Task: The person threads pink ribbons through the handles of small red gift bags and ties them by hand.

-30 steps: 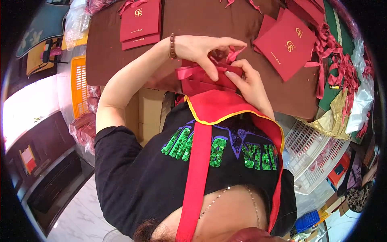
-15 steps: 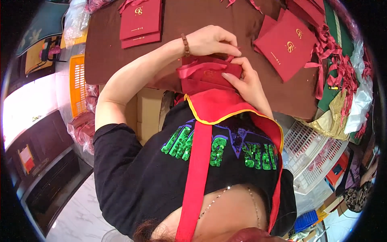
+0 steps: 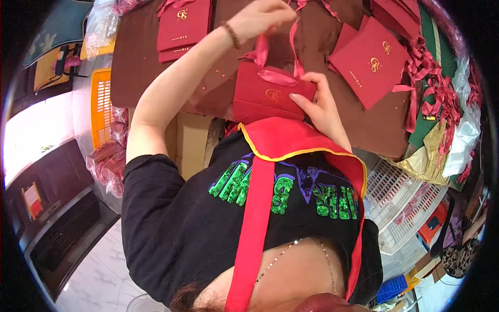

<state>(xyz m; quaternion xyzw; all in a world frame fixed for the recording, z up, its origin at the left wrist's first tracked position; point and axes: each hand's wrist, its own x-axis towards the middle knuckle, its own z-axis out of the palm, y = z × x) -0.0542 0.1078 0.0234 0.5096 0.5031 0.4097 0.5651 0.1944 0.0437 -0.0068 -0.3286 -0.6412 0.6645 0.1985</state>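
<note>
A small dark red paper gift bag point(image 3: 252, 93) with a gold emblem rests at the table's near edge, against my apron. My right hand point(image 3: 322, 104) grips its right side, thumb on the front and fingers behind. Raised beyond the bag, my left hand point(image 3: 262, 20) wears a beaded bracelet, and its fingers are pinched on a red ribbon point(image 3: 294, 44) that runs up from the bag's top. Across the bag's front lies a looped ribbon handle point(image 3: 278, 78). My fingertips on the ribbon are slightly blurred.
Two overlapping red bags point(image 3: 183, 31) lie at the far left of the brown-covered table point(image 3: 140, 78). More red bags point(image 3: 366, 67) are at the right, beside a heap of red ribbons point(image 3: 439, 99). White plastic baskets point(image 3: 400, 192) stand right; an orange crate point(image 3: 101, 104) stands left.
My left hand has moved up and away from the bag, drawing the ribbon out taut. My right hand keeps its hold, and the bag's front now shows more fully.
</note>
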